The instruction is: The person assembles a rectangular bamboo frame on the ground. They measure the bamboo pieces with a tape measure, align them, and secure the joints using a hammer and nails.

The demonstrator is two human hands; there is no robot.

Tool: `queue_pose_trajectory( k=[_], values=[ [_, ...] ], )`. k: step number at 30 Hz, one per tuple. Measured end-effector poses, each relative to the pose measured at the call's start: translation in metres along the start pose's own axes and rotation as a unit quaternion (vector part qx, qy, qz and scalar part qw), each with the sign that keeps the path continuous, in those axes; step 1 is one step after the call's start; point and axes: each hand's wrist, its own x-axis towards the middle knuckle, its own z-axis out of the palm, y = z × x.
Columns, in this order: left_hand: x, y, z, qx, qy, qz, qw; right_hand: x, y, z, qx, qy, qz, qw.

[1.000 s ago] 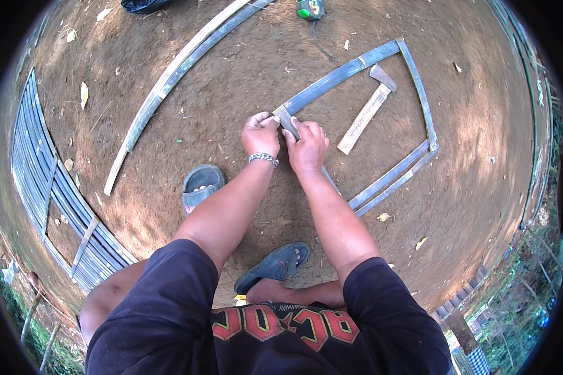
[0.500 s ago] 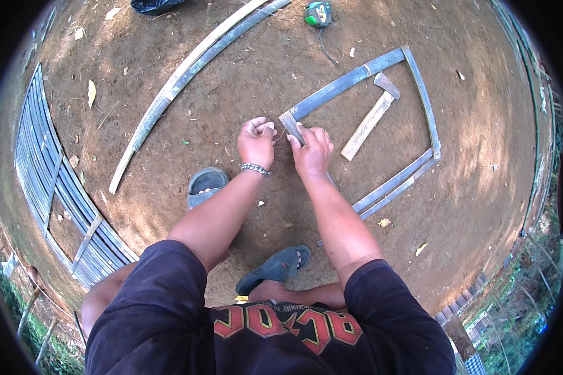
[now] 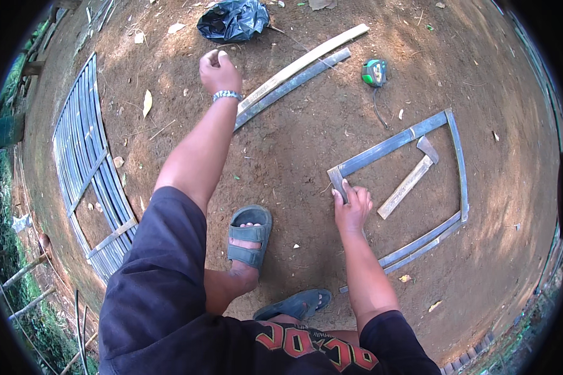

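My left hand (image 3: 221, 74) is raised over the dirt just below a crumpled black plastic bag (image 3: 234, 22), its fingers curled together. Whatever they pinch, if anything, is too small to make out. With thumb and fingers my right hand (image 3: 353, 209) grips the left-side slat of a four-sided bamboo frame (image 3: 385, 149), close to its upper left corner. A hatchet (image 3: 406, 186) with a pale wooden handle lies inside that frame. Two long split bamboo strips (image 3: 300, 78) lie on the ground right of my left hand, partly covered by my wrist.
A green and black tape measure (image 3: 373, 73) lies beyond the frame. On the left is a panel of dark bamboo slats (image 3: 84, 147) joined by crosspieces. My sandalled feet (image 3: 249, 240) are between my arms. Dry leaves (image 3: 147, 103) dot the dirt.
My left hand has left the frame's corner and reached away to the upper left, near the plastic bag. My right hand keeps its grip. The view has shifted left.
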Motion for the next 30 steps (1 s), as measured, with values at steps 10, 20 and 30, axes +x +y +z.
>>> queue_pose_trajectory(
  k=[10, 20, 30],
  values=[
    [0.078, 0.052, 0.131, -0.221, -0.327, 0.112, 0.912, 0.001, 0.000, -0.001, 0.000, -0.004, -0.016, 1.000],
    [0.151, -0.067, 0.121, 0.376, -0.207, 0.322, 0.844, 0.004, -0.008, -0.003, 0.019, -0.013, -0.024, 0.999],
    [0.160, -0.048, 0.142, 0.390, -0.307, 0.505, 0.705, 0.009, -0.006, -0.011, 0.019, -0.032, 0.002, 0.999]
  ],
)
